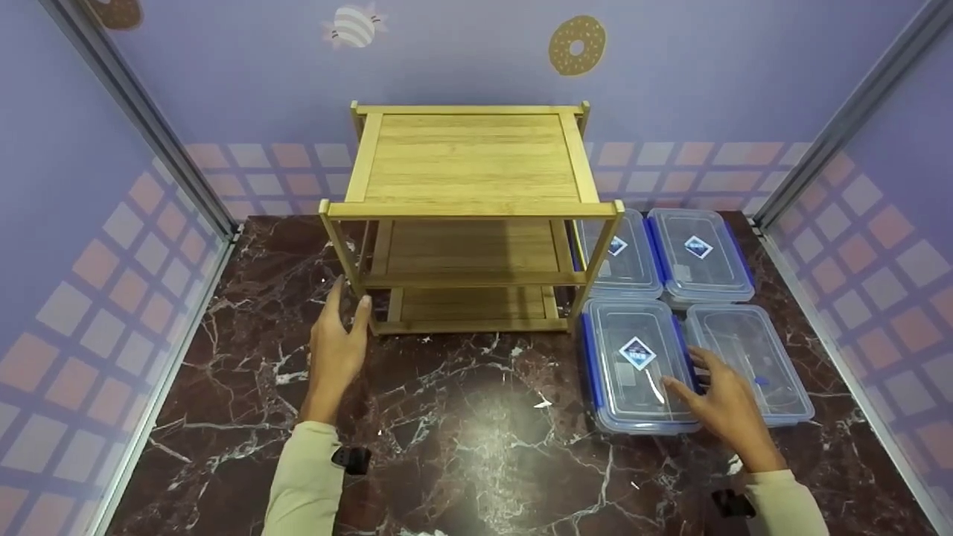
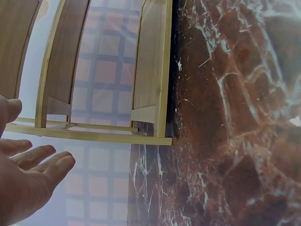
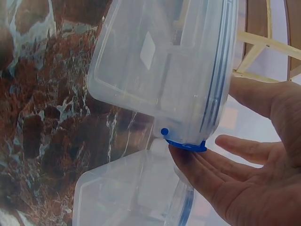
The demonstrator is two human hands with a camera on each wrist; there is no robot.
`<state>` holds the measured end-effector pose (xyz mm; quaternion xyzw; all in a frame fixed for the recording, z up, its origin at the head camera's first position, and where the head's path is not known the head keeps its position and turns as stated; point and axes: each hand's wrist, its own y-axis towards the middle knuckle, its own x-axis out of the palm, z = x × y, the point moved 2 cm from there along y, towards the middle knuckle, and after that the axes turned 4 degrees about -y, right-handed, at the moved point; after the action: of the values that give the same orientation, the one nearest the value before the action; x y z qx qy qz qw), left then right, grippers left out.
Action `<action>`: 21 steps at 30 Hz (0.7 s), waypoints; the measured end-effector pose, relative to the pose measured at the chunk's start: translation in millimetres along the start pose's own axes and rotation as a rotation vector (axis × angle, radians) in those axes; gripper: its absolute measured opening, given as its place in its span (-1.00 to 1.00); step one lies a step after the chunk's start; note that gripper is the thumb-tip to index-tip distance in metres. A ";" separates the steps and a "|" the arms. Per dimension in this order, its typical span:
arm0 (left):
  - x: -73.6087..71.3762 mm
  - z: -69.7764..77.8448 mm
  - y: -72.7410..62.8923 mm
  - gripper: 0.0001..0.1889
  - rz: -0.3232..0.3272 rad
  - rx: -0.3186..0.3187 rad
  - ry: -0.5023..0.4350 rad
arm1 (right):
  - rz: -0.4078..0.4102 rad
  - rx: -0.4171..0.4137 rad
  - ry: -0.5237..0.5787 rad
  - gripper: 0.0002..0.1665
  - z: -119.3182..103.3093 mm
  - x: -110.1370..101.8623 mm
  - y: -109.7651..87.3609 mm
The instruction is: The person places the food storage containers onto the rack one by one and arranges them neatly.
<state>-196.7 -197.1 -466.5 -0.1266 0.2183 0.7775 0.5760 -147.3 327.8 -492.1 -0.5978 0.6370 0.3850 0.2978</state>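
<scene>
My right hand [image 1: 718, 398] is at the right edge of the front-left clear plastic storage box [image 1: 633, 394], which has blue side latches and a diamond label on its lid. The thumb reaches over the lid, and in the right wrist view the fingertips touch the blue latch [image 3: 186, 145]. My left hand [image 1: 336, 350], thumb and fingers spread and holding nothing, is beside the left front leg of a three-tier bamboo shelf [image 1: 473, 156]. In the left wrist view its fingers [image 2: 56, 169] extend next to the shelf's side frame [image 2: 94, 136].
Behind that box stand two more lidded boxes, one at the back left [image 1: 622, 268] and one at the back right [image 1: 703, 268]. Another box [image 1: 744, 335] sits at the front right. All stand on a dark marbled surface [image 1: 476, 424] between patterned wall panels [image 1: 461, 52].
</scene>
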 end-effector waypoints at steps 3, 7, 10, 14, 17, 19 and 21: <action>1.8 1.6 5.6 -0.33 0.015 -0.007 -0.027 | -0.020 0.004 0.014 -0.18 0.7 0.4 -0.2; 5.0 3.2 12.4 -0.36 0.033 -0.015 -0.043 | -0.043 0.015 0.033 -0.18 1.8 1.3 -1.5; 6.9 4.1 17.1 -0.38 0.045 -0.030 -0.031 | -0.056 0.016 0.048 -0.20 1.8 1.9 -2.2; 8.1 4.1 22.5 -0.43 0.064 -0.058 0.004 | -0.066 0.009 0.080 -0.24 1.5 3.2 -3.3; 9.0 2.3 26.7 -0.50 0.079 -0.067 0.013 | -0.065 0.004 0.097 -0.28 2.4 4.7 -4.3; 9.3 0.9 29.2 -0.54 0.087 -0.069 0.006 | -0.066 0.000 0.106 -0.28 3.7 6.2 -4.7; 9.4 -0.6 31.5 -0.59 0.098 -0.068 -0.003 | -0.068 -0.007 0.120 -0.29 4.6 7.9 -4.7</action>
<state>-229.6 -197.1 -465.2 -0.1340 0.1968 0.8119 0.5330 -143.8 327.5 -501.8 -0.6421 0.6317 0.3403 0.2701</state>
